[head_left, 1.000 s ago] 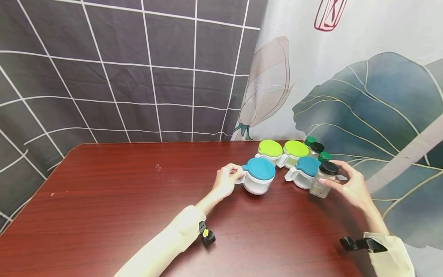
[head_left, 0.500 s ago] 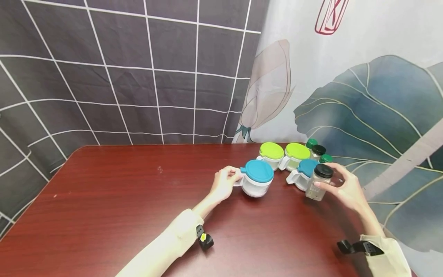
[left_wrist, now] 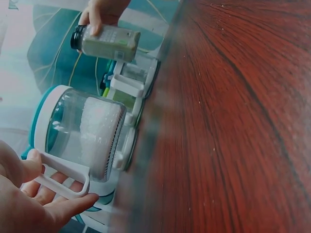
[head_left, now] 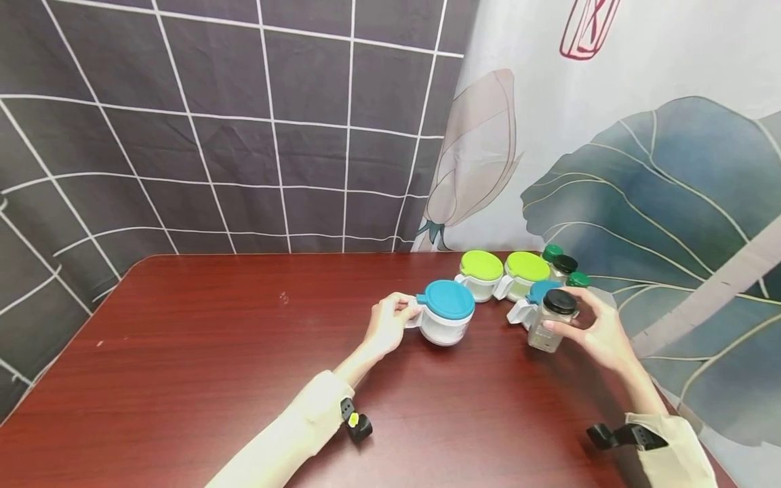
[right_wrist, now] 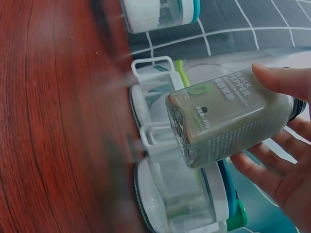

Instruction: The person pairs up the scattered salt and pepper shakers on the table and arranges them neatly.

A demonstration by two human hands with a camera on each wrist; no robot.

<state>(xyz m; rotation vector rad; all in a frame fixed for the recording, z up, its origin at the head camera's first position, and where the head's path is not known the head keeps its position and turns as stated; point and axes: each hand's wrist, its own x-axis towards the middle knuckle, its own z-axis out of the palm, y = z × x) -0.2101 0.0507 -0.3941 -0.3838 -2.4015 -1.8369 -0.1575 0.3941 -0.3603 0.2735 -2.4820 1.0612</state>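
My left hand (head_left: 386, 325) grips the white handle of a clear seasoning jar (head_left: 445, 327) with a blue lid. White grains show inside that jar (left_wrist: 97, 136) in the left wrist view. Between thumb and fingers, my right hand (head_left: 598, 332) holds a black pepper bottle (head_left: 547, 330) with a black cap. Its printed label faces the right wrist view, where the bottle (right_wrist: 228, 116) hangs above the table, in front of a second blue-lidded jar (head_left: 523, 310). The bottle partly hides that jar in the head view. Whether the left-hand jar touches the table, I cannot tell.
Two jars with lime-green lids, a left one (head_left: 482, 274) and a right one (head_left: 526, 273), stand at the table's back edge. Beside them are small bottles with green caps (head_left: 552, 251) and a black cap (head_left: 565, 264). Curtains hang behind the red-brown table (head_left: 213, 339).
The pepper bottle in my right hand has moved left, across the front of the second blue-lidded jar. My left hand has shifted its jar slightly left, away from the lime-lidded ones.
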